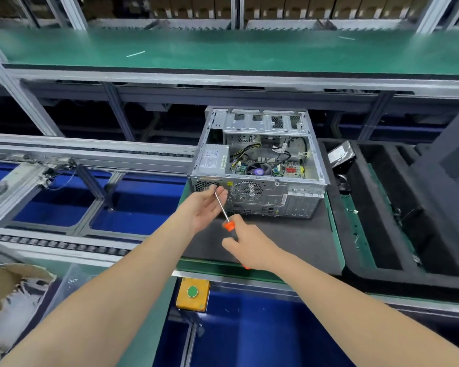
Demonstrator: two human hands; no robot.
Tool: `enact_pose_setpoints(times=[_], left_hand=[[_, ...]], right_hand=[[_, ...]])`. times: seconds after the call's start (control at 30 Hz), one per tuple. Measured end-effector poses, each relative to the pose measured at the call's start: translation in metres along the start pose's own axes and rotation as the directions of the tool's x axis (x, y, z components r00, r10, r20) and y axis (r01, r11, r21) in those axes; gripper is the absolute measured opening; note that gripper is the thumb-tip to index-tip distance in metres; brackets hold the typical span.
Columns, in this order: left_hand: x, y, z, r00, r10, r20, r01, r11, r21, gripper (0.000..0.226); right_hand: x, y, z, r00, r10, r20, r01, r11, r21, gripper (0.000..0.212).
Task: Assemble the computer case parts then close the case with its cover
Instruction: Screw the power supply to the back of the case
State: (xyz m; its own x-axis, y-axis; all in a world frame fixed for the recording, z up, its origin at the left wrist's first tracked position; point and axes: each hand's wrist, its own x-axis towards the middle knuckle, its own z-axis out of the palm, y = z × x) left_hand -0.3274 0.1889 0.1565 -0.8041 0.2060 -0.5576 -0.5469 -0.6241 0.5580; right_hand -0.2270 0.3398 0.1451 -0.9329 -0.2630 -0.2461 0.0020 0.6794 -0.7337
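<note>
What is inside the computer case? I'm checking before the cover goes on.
Inside the computer case: power supply, motherboard with fan, loose cables. The drive cage covers what lies beneath it.

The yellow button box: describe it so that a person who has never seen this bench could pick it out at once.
Find the open computer case on the dark mat. Move down just past the mat's near edge, between the person's forearms, where the button box sits. It alone is yellow, with a round green button on top.

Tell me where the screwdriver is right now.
Head view, centre: the screwdriver sits in the right hand, its tip pinched by the left hand at the back panel of the computer case.
</note>
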Motion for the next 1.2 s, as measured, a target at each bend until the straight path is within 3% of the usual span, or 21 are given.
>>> enact_pose_setpoints(times=[0.2,0.4,0.97,1.03,1.13,1.2], left_hand=[[0.007,0.004,0.005,0.983,-0.165,0.084,0.16,0.985,0.064,0.009],[0.007,0.017,0.01,0.961,-0.258,0.104,0.256,0.966,0.034,0.012],[0.016,0.031,0.003,0.957,-0.27,0.109,0.246,0.95,0.193,0.015],[0.015,0.031,0.001,0.948,-0.288,0.137,0.245,0.932,0.267,0.018],[0.015,0.031,0.002,0.954,-0.27,0.132,0.22,0.927,0.305,0.019],[0.015,0.03,0.005,0.968,-0.229,0.098,0.187,0.927,0.325,0.015]], right_hand=[[-0.001,-0.007,0.026,0.971,0.128,-0.202,-0.1,0.984,0.146,0.019],[0.001,-0.019,0.031,0.952,0.147,-0.267,-0.098,0.977,0.187,0.016],[0.008,-0.047,0.042,0.892,0.303,-0.335,-0.173,0.914,0.367,0.024],[0.006,-0.051,0.045,0.885,0.344,-0.314,-0.147,0.846,0.513,0.031],[0.003,-0.058,0.048,0.892,0.398,-0.214,-0.075,0.598,0.798,0.041],[0.0,-0.063,0.05,0.881,0.443,-0.164,-0.088,0.495,0.864,0.043]])
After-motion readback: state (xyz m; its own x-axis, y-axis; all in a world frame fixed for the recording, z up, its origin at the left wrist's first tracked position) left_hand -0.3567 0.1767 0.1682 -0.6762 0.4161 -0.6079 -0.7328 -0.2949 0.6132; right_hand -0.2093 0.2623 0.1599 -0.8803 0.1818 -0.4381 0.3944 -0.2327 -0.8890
